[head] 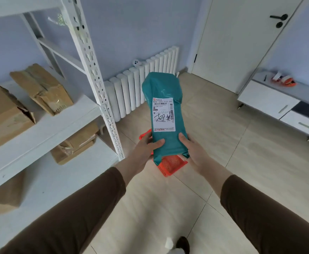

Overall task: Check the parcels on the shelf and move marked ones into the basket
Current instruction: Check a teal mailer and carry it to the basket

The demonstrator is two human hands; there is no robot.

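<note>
Teal parcel held upright in mid-air, long axis approx. vertical, top tilted slightly away; label w/ handwritten marks faces camera. Left hand and right hand grasp its lower end from either side, thumbs in front. Red basket on floor directly below; shelf w/ cardboard boxes at left.

white label on teal parcel, printed "800 533 033-00", handwritten "超期"
</note>
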